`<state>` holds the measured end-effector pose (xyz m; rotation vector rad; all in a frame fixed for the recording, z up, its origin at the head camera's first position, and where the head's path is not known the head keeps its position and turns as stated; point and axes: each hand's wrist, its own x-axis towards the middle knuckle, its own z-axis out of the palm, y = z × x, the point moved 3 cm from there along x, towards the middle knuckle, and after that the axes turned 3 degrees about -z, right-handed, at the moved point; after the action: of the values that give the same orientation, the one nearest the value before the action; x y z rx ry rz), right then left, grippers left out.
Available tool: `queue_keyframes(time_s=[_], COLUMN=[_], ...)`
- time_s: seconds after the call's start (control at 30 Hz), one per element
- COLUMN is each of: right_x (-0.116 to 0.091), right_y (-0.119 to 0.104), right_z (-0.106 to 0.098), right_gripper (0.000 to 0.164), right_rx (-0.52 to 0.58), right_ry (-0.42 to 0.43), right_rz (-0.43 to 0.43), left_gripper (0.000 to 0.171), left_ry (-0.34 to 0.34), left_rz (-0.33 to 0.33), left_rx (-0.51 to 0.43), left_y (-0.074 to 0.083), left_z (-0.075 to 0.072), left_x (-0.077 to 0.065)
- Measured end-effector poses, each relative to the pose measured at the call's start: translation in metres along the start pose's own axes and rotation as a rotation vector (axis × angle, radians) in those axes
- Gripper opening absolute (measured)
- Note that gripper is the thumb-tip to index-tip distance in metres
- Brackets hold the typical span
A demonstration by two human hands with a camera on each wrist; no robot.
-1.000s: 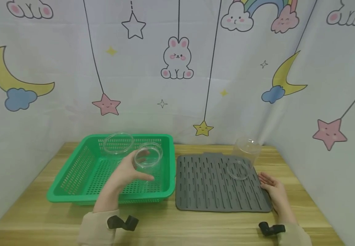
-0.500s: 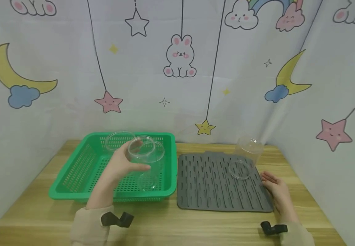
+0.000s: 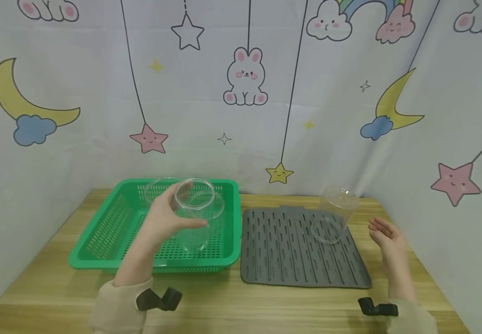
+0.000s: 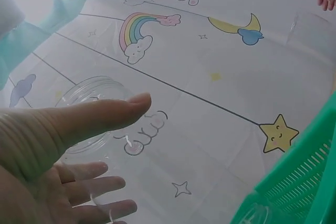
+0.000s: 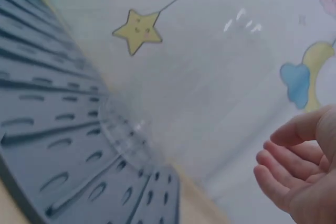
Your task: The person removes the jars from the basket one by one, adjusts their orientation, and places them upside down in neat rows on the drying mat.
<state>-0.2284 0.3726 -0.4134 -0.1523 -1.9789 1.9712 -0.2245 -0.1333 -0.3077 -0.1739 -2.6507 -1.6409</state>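
My left hand (image 3: 161, 220) holds a clear plastic cup (image 3: 195, 205) over the green basket (image 3: 233, 227). The cup's rim faces up, and the thumb and fingers lie on either side of it. More clear cups are in the basket, one rim (image 3: 157, 185) showing behind the left hand and another cup (image 3: 217, 211) partly hidden by the held one. On the grey ribbed mat (image 3: 299, 260) stands an upside-down clear cup (image 3: 337, 211), near the far right corner. My right hand (image 3: 393, 246) is off the mat's right side, fingers relaxed, touching nothing.
A wooden table (image 3: 207, 306) carries the basket and the mat side by side. Behind them hangs a white curtain (image 3: 199, 116) with cartoon prints, and it also closes off both sides.
My left hand has lifted the cup up and slightly to the left. My right hand has left the mat's right edge, moving up and to the right.
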Motion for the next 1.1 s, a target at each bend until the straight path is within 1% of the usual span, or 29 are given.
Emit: queue_keyframes(time_s=[0.1,0.23,0.3,0.37,0.47,0.57,0.63,0.7,0.83,0.9,1.03,1.1], right_x=[-0.002,-0.005,-0.008,-0.010,-0.015,-0.023,-0.029,-0.034,-0.039,-0.041,-0.046,-0.050], right_y=[-0.016,-0.037,-0.045,-0.053,-0.064,-0.075,-0.083,-0.090,-0.098,-0.100,-0.101,-0.100], right_z=[0.007,0.017,0.021,0.026,0.037,0.053,0.065,0.077,0.100,0.112,0.137,0.150], right_gripper=[0.027,0.029,0.028,0.029,0.031,0.034,0.034,0.034,0.040,0.044,0.051,0.054], right_rx=[0.011,0.053,0.070,0.061,0.026,0.004,-0.004,-0.004,-0.072,-0.099,-0.134,-0.156], right_ry=[0.039,0.103,0.126,0.123,0.076,-0.010,-0.057,-0.104,-0.182,-0.223,-0.290,-0.323], right_rz=[-0.041,-0.066,-0.081,-0.100,-0.132,-0.180,-0.216,-0.244,-0.288,-0.298,-0.265,-0.246], left_gripper=[0.096,0.096,0.096,0.096,0.096,0.096,0.097,0.097,0.095,0.093,0.093,0.092], left_ry=[0.035,0.072,0.090,0.111,0.144,0.183,0.209,0.229,0.264,0.282,0.320,0.335], left_rz=[-0.012,-0.029,-0.027,-0.014,0.023,0.086,0.131,0.187,0.280,0.339,0.476,0.531], left_rx=[0.052,0.130,0.152,0.161,0.168,0.181,0.199,0.218,0.281,0.324,0.430,0.478], left_y=[0.007,0.018,0.021,0.024,0.027,0.029,0.032,0.035,0.039,0.040,0.041,0.042], left_z=[0.002,0.006,0.010,0.014,0.020,0.028,0.033,0.039,0.051,0.057,0.070,0.075], left_x=[-0.003,-0.007,-0.008,-0.008,-0.007,-0.007,-0.008,-0.010,-0.014,-0.015,-0.015,-0.016])
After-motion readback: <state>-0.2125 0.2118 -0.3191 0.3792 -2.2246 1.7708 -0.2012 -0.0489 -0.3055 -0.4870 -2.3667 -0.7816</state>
